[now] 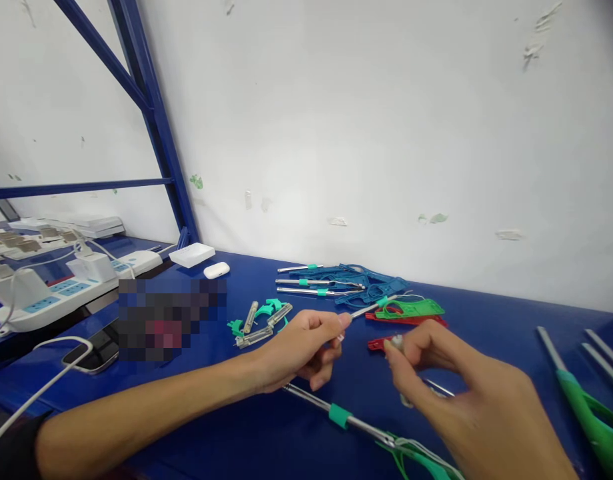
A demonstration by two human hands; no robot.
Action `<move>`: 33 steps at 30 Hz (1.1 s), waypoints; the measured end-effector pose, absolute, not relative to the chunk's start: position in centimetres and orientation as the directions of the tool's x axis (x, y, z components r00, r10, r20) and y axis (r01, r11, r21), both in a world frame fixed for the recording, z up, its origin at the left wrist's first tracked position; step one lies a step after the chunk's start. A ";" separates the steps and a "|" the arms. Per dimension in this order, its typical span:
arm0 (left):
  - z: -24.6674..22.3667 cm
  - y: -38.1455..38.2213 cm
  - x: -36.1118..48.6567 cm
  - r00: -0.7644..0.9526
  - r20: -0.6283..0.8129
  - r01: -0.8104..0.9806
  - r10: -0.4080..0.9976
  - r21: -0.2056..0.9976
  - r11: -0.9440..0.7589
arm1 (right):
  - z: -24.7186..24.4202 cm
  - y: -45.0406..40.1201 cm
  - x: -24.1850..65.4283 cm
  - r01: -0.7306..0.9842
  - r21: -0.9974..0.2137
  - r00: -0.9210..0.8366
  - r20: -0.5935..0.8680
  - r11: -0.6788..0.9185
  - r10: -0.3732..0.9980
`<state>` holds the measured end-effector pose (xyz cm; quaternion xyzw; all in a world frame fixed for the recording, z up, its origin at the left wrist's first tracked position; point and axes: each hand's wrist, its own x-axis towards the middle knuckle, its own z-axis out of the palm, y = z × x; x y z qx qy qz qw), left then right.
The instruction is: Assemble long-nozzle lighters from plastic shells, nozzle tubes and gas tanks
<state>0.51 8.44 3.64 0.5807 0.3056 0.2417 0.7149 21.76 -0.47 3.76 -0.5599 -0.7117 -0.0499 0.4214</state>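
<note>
My left hand [316, 343] is closed in a pinch over the table, with a tiny whitish bit showing below the thumb; what it holds is mostly hidden. Between thumb and forefinger my right hand [466, 387] grips a small grey-white piece [397, 342]. A red plastic part [378, 343] shows just behind those fingertips. Below my hands lies a metal rod [311, 398] with a green clip [339, 415], a green frame and white wires at its end. Beyond them is a green plastic handle frame [411, 307] on red ones, beside another metal rod [369, 309].
Blue handle frames with rods [371, 283] lie near the wall. Left of them are several green clips with metal pieces [256, 323]. A white earbud case [216, 270], phone [94, 350] and power strip [136, 262] sit at left. Green-handled tools [581, 400] lie at right.
</note>
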 end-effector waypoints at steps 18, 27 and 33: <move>3.2 8.9 0.5 0.664 -0.122 -0.037 0.738 0.980 0.195 | 3.2 0.1 21.2 0.869 -0.332 -0.031 0.701 0.365 0.713; 3.1 8.7 0.6 0.691 -0.090 -0.062 0.718 0.981 0.183 | 3.1 0.2 21.4 0.875 -0.245 -0.108 0.741 0.418 0.662; 3.2 8.7 0.5 0.694 -0.041 -0.097 0.719 0.984 0.149 | 3.2 0.3 21.3 0.880 -0.194 -0.137 0.770 0.433 0.623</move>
